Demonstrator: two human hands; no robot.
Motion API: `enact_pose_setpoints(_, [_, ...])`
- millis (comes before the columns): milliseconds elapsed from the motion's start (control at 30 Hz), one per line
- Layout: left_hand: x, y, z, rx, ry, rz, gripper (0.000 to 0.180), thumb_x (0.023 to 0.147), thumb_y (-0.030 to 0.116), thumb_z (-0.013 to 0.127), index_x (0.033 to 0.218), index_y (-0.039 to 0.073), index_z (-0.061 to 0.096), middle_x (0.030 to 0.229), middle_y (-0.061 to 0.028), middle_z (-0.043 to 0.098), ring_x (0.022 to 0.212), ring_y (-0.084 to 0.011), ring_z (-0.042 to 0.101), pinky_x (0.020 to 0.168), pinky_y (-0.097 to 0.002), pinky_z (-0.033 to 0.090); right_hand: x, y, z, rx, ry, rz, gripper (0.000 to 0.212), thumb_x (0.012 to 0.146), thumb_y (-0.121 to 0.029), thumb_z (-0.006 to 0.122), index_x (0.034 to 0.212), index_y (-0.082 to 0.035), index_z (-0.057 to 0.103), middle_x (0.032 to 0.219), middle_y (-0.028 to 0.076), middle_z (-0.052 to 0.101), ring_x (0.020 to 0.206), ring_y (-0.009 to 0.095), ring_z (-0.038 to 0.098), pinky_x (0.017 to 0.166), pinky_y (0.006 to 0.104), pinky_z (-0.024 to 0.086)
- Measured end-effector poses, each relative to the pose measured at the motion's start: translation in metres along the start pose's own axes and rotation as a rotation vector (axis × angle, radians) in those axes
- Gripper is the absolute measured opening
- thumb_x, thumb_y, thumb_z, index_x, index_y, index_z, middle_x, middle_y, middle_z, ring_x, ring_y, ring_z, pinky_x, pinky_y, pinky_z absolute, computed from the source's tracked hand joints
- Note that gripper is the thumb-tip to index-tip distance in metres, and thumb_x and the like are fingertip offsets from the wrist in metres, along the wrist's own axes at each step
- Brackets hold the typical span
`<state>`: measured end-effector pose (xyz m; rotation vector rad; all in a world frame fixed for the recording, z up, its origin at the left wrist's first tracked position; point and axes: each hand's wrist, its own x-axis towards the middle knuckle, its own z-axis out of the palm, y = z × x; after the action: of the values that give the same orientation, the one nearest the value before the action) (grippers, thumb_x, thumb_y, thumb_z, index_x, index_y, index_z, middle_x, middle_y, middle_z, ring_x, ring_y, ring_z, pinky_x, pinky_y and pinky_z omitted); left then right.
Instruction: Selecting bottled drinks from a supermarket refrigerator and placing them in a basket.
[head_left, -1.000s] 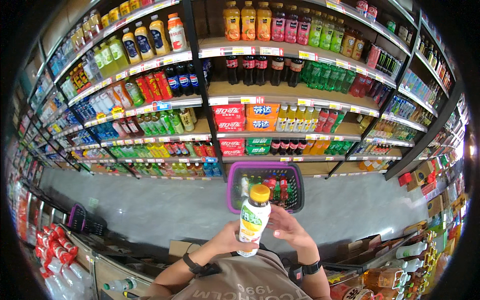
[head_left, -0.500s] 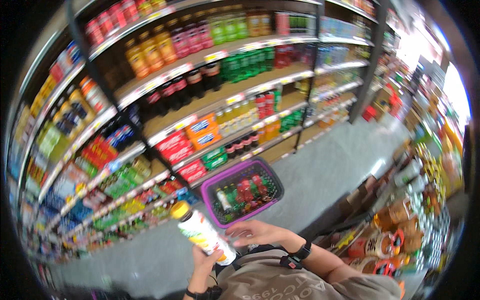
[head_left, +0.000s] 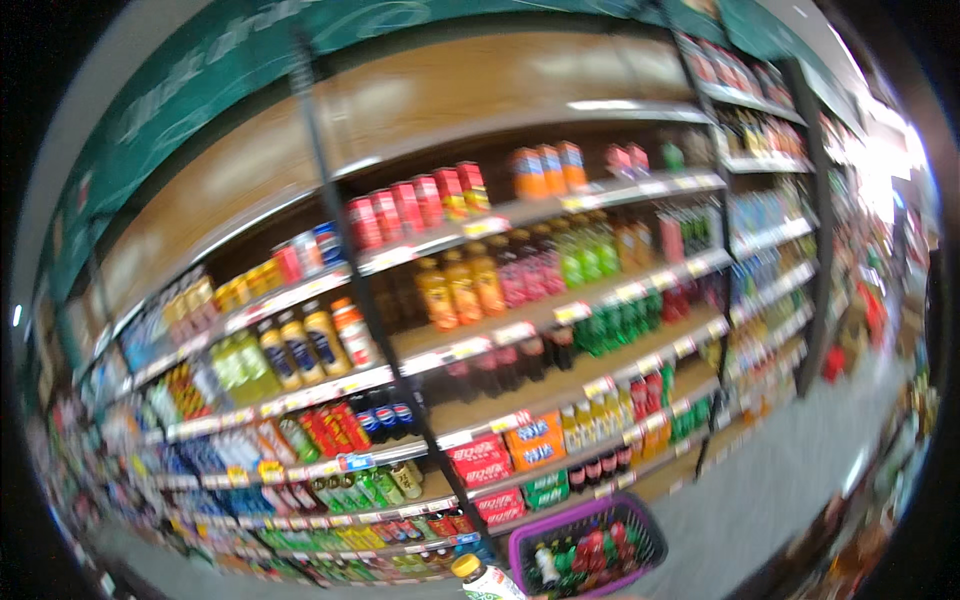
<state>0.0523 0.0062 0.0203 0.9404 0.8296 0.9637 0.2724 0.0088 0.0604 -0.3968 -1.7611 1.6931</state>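
Head view, blurred, worst toward the rim. White bottle [head_left: 490, 583] with yellow cap [head_left: 466, 566]: at the near edge of view, left of the near-left corner of the purple-rimmed basket [head_left: 515, 552]. It lies tilted, cap toward the left; its lower part is cut off. Whether bottle and basket touch: cannot tell.

Left hand: not in view. Right hand [head_left: 625, 597]: at most a blurred sliver at the near edge, right of the bottle. How far open either is, and whether either has hold of the bottle, cannot be told.

Basket on the floor [head_left: 770, 470], close to the shelving; inside, red and green bottles [head_left: 600, 548] lie jumbled, a small white one at the left.

Risks, by judgement:
1. Drop. A loose hold on the smooth, tilted bottle could let it slip; cause, grip off-centre or attention elsewhere, the view taking in mostly shelves.
2. Knock. The bottle could strike the basket rim if swung right too low.
3. Roll or crush. Released from height, it could bounce off the jumbled, uneven pile.
4. Trip. The basket stands in the near walkway; a step forward without looking down could catch it.
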Motion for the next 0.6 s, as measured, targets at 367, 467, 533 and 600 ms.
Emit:
enact_pose_setpoints(367, [-0.007,-0.022,-0.009,0.024,-0.126,-0.028,0.069,0.084,0.011,0.081,0.145,0.002,0.050,0.134,-0.0150,0.066,0.124,-0.0283,0.064,0.111,-0.0435,0.048,-0.010,0.068,-0.013,0.323,-0.162,0.429,0.080,0.088,-0.038,0.083,0.149,-0.001,0.046,0.148,0.012,0.047,0.135,0.025,0.047,0.117,0.0397,0.036])
enact_pose_setpoints(467, [0.004,-0.018,0.003,0.155,-0.168,-0.080,0.063,0.087,0.011,0.081,0.144,0.003,0.055,0.142,-0.0121,0.063,0.131,-0.0225,0.060,0.113,-0.0404,0.046,-0.012,0.092,-0.031,0.149,-0.166,0.406,0.085,0.084,-0.041,0.085,0.149,-0.001,0.046,0.150,0.016,0.048,0.137,0.028,0.046,0.119,0.0411,0.034])
enact_pose_setpoints(533, [0.020,-0.003,0.022,0.170,-0.201,-0.028,0.063,0.084,0.009,0.081,0.141,0.002,0.055,0.135,-0.0119,0.067,0.121,-0.0190,0.064,0.106,-0.0389,0.051,-0.019,0.086,-0.042,-0.159,-0.144,0.384,0.088,0.082,-0.043,0.087,0.148,0.000,0.047,0.145,0.019,0.053,0.136,0.030,0.048,0.118,0.0423,0.036])
enact_pose_setpoints(600, [0.032,-0.021,0.016,0.191,-0.242,-0.020,0.069,0.086,0.013,0.083,0.146,0.003,0.051,0.141,-0.0120,0.064,0.131,-0.0235,0.059,0.114,-0.0410,0.045,-0.021,0.073,-0.045,-0.132,-0.087,0.371,0.071,0.084,-0.025,0.088,0.141,-0.001,0.053,0.132,0.011,0.065,0.121,0.021,0.060,0.105,0.0378,0.050])
